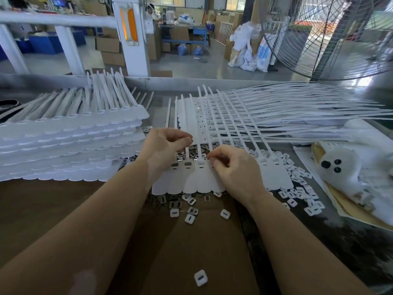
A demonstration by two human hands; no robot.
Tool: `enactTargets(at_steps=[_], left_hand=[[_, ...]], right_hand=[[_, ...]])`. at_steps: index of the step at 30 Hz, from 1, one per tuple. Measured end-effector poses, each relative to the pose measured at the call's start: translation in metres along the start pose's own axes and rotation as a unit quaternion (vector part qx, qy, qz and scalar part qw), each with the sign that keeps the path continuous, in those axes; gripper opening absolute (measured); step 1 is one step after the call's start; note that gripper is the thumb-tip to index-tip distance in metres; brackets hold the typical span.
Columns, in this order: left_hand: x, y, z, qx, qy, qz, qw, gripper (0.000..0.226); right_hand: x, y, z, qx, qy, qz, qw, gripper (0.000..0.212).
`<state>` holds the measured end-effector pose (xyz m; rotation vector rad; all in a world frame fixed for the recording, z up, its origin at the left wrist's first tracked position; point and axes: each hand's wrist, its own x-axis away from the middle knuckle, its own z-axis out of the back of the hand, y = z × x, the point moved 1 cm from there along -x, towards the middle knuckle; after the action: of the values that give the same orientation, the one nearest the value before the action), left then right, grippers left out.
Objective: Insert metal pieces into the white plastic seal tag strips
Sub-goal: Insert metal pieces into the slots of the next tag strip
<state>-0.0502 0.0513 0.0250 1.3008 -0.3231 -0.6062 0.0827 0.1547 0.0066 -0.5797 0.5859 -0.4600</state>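
Between both hands (197, 158), the tag strip (191, 179) points tails away.

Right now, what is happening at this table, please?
A person is fitting metal pieces into a white seal tag strip lying on the table. The right hand pinches at the fourth tag's head; the left hand is curled above the strip. Two slots at the left already show metal. A stack of strips lies at the left.
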Motion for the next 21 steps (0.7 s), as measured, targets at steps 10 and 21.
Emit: enactTargets(at_steps=[10, 21], left_hand=[[0.002, 0.004, 0.003, -0.073, -0.075, -0.029, 0.994, 0.009], [0.002, 0.014, -0.006, -0.229, -0.166, -0.006, 0.959, 0.009]], right_hand=[[0.000, 0.001, 0.000, -0.004, 0.004, 0.004, 1.000, 0.013], [-0.001, 0.000, 0.002, -0.026, -0.003, -0.008, 1.000, 0.014]])
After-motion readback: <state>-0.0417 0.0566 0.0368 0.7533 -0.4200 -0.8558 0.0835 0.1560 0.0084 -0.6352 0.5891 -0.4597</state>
